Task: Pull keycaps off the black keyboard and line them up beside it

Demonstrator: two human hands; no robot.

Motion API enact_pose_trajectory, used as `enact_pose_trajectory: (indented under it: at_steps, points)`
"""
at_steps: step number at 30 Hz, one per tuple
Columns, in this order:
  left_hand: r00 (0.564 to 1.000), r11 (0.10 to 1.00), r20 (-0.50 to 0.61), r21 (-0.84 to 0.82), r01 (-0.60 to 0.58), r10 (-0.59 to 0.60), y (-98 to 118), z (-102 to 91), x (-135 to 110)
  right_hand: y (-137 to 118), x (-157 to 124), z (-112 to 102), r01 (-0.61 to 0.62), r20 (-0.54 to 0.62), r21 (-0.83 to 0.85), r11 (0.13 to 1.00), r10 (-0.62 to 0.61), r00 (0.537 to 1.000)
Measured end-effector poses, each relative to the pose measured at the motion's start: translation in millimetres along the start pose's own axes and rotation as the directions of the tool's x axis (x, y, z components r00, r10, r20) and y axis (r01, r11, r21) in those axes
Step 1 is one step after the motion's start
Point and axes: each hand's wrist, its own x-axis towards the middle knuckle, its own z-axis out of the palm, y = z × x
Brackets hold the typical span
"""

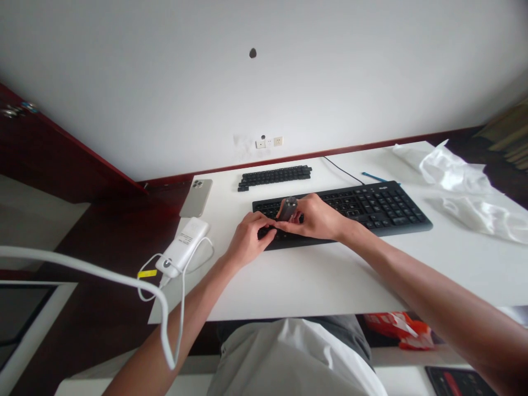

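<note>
A black keyboard (pixel 388 206) lies on the white table, its keycaps in place on the right end and off over part of the left and middle. My right hand (pixel 315 217) is closed around a dark grey tool with a thick handle (pixel 290 205), held upright over the left part of the keyboard. The tool's lower end is hidden by my fingers. My left hand (pixel 249 236) is at the keyboard's left end, thumb and forefinger bent together beside the right fingertips. What they pinch, if anything, is hidden. Behind the keyboard, loose black keycaps (pixel 275 176) stand in rows.
At the left lie a phone (pixel 197 198) and a white power bank (pixel 184 246) with a white cable (pixel 103 273) looping toward me. A blue stick-like thing (pixel 373 177) lies behind the keyboard. Crumpled translucent plastic (pixel 454 173) covers the right end of the table (pixel 284 291).
</note>
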Motion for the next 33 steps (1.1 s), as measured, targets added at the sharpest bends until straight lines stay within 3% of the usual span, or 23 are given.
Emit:
enact_pose_trajectory:
  at_steps: [5,33]
  points:
    - [1.000,1.000,-0.009,-0.026,0.012,-0.013,-3.0,-0.7,-0.8,3.3,1.6,0.9,-0.033,-0.062,-0.048,0.998,0.030,0.998]
    - [0.997,0.996,-0.009,-0.053,0.073,-0.073,-3.0,-2.8,0.6,5.6,4.2,8.9,-0.137,-0.159,0.016,0.990,0.137,0.978]
